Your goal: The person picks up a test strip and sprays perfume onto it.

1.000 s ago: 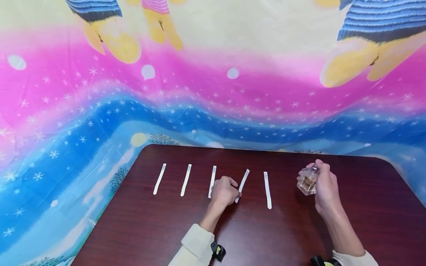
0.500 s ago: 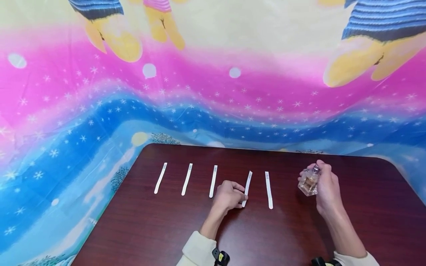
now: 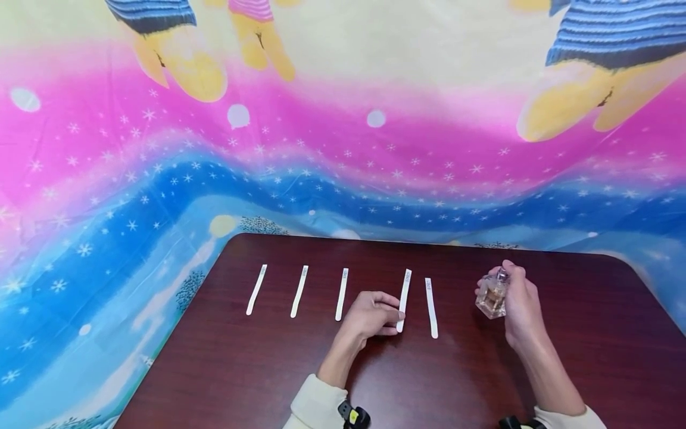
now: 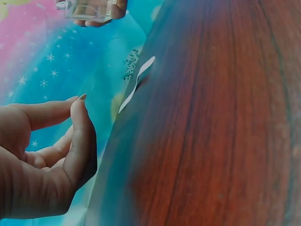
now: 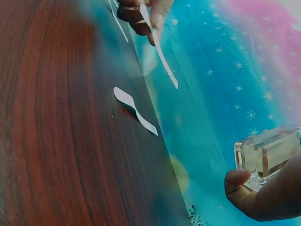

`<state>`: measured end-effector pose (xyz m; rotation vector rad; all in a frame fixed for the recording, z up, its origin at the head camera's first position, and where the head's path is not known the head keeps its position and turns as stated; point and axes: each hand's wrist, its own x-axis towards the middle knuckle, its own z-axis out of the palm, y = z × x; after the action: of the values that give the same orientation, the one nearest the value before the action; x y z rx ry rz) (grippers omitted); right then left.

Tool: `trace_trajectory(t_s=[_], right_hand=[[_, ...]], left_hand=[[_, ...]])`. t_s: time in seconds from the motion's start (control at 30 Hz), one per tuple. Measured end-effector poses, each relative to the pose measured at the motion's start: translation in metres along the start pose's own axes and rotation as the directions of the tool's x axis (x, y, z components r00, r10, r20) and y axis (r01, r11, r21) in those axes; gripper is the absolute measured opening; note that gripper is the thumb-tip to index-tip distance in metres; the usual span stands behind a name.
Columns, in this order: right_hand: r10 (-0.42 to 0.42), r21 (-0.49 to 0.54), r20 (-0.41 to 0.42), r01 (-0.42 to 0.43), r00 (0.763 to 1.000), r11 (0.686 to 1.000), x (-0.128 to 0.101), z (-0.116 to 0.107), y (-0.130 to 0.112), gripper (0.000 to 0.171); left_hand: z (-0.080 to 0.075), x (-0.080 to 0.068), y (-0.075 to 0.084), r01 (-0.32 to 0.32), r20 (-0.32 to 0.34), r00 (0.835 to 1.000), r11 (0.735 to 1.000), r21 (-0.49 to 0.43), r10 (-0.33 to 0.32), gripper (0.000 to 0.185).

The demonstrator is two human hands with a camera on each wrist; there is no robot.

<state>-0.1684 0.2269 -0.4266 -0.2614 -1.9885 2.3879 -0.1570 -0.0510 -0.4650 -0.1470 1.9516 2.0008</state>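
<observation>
My left hand (image 3: 370,314) pinches the near end of a white paper perfume test strip (image 3: 405,292) between thumb and finger. In the right wrist view that strip (image 5: 163,59) is raised over the table, its printed end pointing away from the hand. To the right, my right hand (image 3: 522,307) grips a clear glass perfume bottle (image 3: 490,296) with amber liquid; a metal sprayer neck shows at its top. Another white test strip (image 3: 432,310) lies on the table between the hands, its middle bent up off the wood in the right wrist view.
Three more test strips lie in a spaced row on the left: a near one (image 3: 342,295), a middle one (image 3: 299,292) and an outer one (image 3: 256,290). The dark red-brown table (image 3: 225,369) has rounded far corners. A printed cloth (image 3: 332,149) hangs behind it.
My left hand has moved rightward with the pinched strip, which now stands nearer the fifth strip and straighter. The right hand and bottle have hardly moved.
</observation>
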Motion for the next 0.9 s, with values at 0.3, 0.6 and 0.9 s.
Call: trace_trajectory(t_s=[0.3, 0.6, 0.9], right_hand=[[0.038, -0.071, 0.013, -0.037, 0.999, 0.997, 0.000, 0.001, 0.002, 0.045], [0.064, -0.119, -0.017, -0.066, 0.998, 0.991, -0.002, 0.005, 0.003, 0.046], [0.064, -0.092, -0.020, -0.065, 0.998, 0.994, -0.002, 0.008, 0.004, 0.045]], left_hand=[[0.003, 0.002, 0.003, -0.037, 0.016, 0.999, 0.998, -0.056, 0.038, 0.028], [0.010, 0.000, 0.004, -0.058, 0.025, 0.998, 0.995, -0.084, 0.060, 0.031], [0.017, -0.004, 0.007, -0.070, 0.052, 0.996, 0.989, -0.127, 0.077, 0.028]])
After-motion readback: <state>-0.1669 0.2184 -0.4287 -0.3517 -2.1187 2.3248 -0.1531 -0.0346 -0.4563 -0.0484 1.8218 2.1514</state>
